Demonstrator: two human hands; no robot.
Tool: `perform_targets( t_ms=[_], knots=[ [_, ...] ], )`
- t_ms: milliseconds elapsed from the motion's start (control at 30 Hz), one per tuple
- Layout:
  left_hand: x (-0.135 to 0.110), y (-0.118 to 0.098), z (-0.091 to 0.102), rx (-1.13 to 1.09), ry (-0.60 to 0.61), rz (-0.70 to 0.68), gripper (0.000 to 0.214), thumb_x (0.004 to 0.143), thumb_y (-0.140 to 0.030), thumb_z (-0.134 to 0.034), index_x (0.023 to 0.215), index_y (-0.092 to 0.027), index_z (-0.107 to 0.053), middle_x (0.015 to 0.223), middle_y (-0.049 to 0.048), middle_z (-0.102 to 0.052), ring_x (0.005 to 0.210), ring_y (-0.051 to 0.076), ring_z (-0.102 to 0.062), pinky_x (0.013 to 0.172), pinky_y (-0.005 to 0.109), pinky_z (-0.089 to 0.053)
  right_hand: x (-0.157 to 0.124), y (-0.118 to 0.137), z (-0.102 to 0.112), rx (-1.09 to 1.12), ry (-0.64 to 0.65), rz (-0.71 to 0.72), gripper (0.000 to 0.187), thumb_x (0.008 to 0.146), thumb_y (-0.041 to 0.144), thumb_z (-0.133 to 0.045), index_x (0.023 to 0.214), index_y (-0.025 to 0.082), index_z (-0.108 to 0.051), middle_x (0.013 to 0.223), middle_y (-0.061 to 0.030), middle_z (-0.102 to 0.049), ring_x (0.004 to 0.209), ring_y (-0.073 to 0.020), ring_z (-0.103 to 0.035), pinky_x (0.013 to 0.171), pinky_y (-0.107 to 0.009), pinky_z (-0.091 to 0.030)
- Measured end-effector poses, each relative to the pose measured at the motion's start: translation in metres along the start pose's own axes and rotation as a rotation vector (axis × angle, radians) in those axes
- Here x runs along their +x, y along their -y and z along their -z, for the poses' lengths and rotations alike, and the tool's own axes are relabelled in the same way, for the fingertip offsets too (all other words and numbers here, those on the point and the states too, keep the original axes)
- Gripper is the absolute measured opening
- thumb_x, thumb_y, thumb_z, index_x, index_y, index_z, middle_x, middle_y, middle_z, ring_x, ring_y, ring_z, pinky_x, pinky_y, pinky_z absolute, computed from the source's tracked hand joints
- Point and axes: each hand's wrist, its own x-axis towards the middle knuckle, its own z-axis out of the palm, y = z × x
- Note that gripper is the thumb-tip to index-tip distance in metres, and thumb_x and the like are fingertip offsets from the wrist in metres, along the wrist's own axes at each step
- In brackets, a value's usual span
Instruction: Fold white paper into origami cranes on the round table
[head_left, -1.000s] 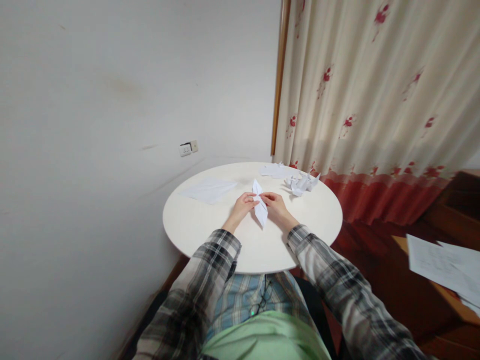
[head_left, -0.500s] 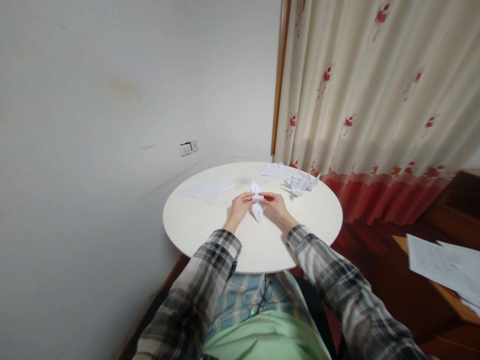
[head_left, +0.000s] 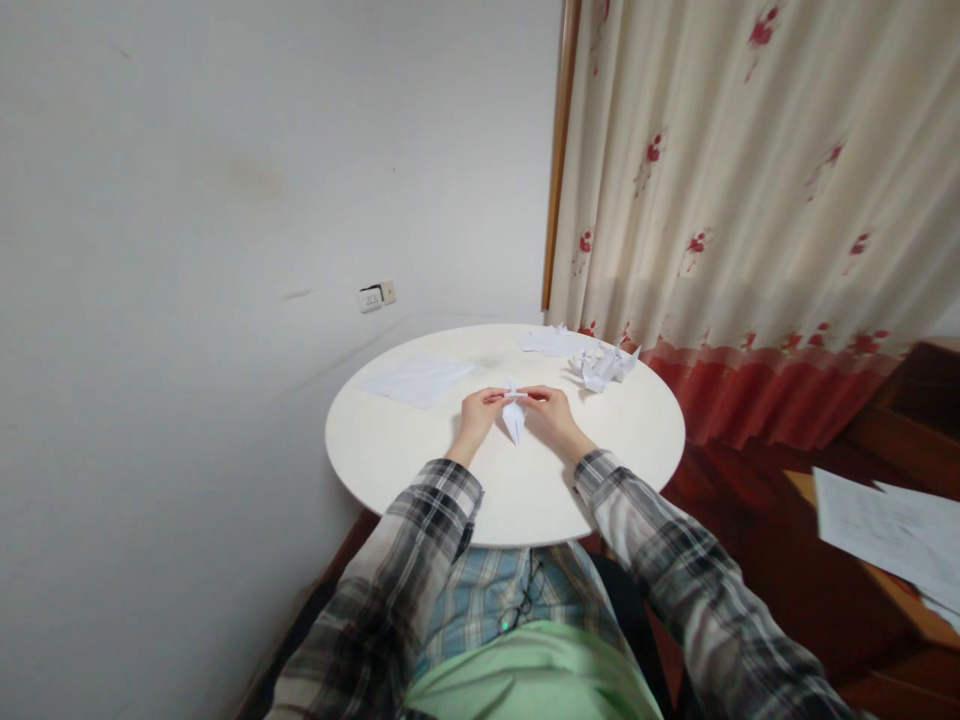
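Observation:
A small white folded paper piece lies between my hands over the round white table. My left hand pinches its upper edge from the left. From the other side my right hand pinches the same edge, fingertips almost meeting. The paper's pointed lower end hangs toward me. Both hands are closed on it.
A flat white sheet lies at the table's left back. Finished folded paper shapes and another sheet sit at the back right. A flowered curtain hangs behind; loose papers lie on dark furniture at right.
The upper point of the paper has been folded down; the piece now looks shorter, and my fingertips have come together along its top edge.

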Motion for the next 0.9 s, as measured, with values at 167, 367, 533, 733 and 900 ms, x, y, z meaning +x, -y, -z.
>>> perform_targets(
  t_ms=[167,367,533,733,900],
  knots=[
    [-0.0010,-0.0031,0.0018,0.132,-0.019,-0.042,0.019,0.061,-0.030,-0.068,0.072,-0.014,-0.069,0.074,0.0061,-0.067,0.070,0.017,-0.060,0.067,0.028,-0.045,-0.0005,-0.0005,0.0011,-0.037,-0.016,0.046,0.017,0.062,0.029,-0.066,0.074,0.016,-0.071,0.074,-0.0059,-0.068,0.069,-0.0160,-0.059,0.067,-0.027,-0.044],
    [0.0002,-0.0015,0.0038,0.292,-0.100,-0.154,0.018,0.059,-0.032,-0.069,0.067,-0.016,-0.069,0.066,0.0024,-0.061,0.062,0.013,-0.054,0.059,0.024,-0.040,-0.0012,0.0020,0.0003,-0.023,-0.029,0.015,0.018,0.062,0.032,-0.066,0.071,0.017,-0.070,0.069,-0.0041,-0.066,0.062,-0.0136,-0.055,0.061,-0.025,-0.042],
    [0.0008,0.0021,0.0011,0.266,-0.086,-0.035,0.031,0.060,-0.039,-0.067,0.075,-0.012,-0.069,0.059,0.0020,-0.061,0.054,0.013,-0.051,0.051,0.023,-0.036,-0.0033,0.0077,-0.0005,0.029,0.034,-0.079,0.020,0.063,0.034,-0.063,0.073,0.018,-0.068,0.043,0.0025,-0.051,0.039,-0.0088,-0.040,0.042,-0.022,-0.033],
    [-0.0010,0.0003,-0.0006,0.247,-0.081,0.023,0.038,0.061,-0.043,-0.066,0.081,-0.011,-0.069,0.055,0.0026,-0.061,0.049,0.012,-0.052,0.046,0.021,-0.036,-0.0047,0.0089,-0.0021,0.107,0.071,-0.142,0.026,0.064,0.037,-0.061,0.079,0.016,-0.066,0.041,0.0019,-0.052,0.036,-0.0092,-0.043,0.038,-0.021,-0.035],
    [-0.0045,-0.0073,-0.0021,0.165,-0.076,0.107,0.039,0.060,-0.039,-0.068,0.087,-0.010,-0.067,0.060,0.0069,-0.065,0.054,0.015,-0.059,0.047,0.022,-0.041,-0.0047,0.0079,-0.0022,0.179,0.087,-0.161,0.034,0.064,0.038,-0.060,0.086,0.013,-0.065,0.049,-0.0009,-0.059,0.042,-0.0110,-0.052,0.044,-0.022,-0.043]
  ],
)
